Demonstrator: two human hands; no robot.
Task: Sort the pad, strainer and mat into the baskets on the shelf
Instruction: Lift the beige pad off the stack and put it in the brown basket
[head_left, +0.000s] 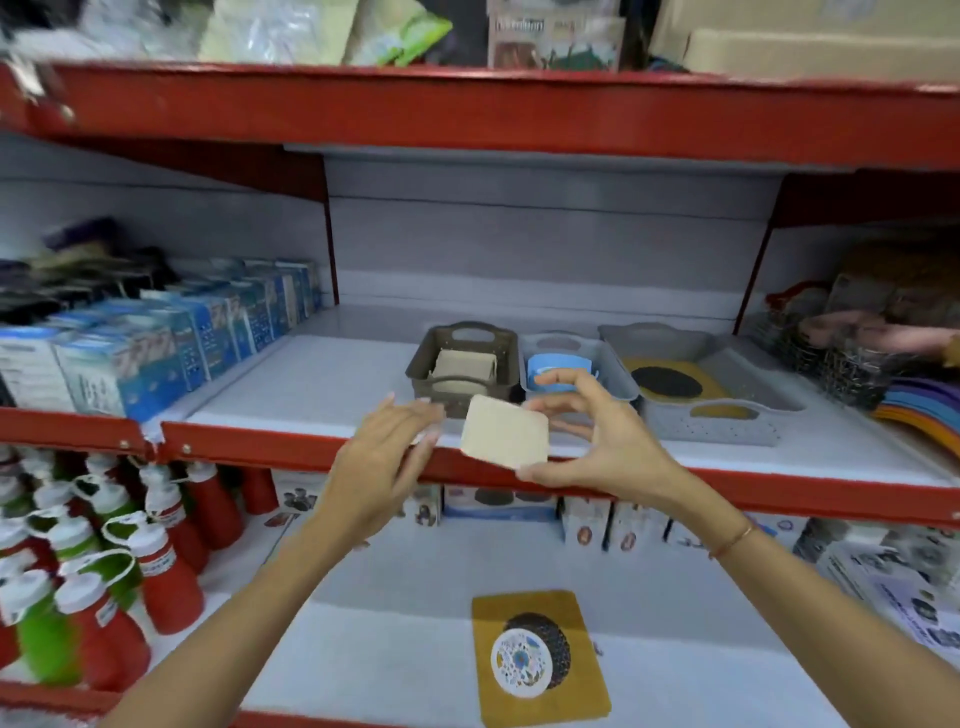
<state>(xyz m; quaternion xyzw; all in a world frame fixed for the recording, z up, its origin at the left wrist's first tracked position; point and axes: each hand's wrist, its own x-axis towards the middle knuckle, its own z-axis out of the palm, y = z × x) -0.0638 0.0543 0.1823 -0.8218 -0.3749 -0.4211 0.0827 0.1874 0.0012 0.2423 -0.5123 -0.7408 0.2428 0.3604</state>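
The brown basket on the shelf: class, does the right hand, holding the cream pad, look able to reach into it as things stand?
Probably yes. The brown basket is open-topped and just behind the cream pad gripped by the right hand; nothing lies between them, and the left hand sits off to the side.

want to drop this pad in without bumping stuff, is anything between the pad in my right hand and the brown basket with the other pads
Nothing visible blocks it. The pad, pinched in the right hand, sits just in front of the brown basket, whose top is open. The left hand hovers open beside the pad, off to the left of the path.
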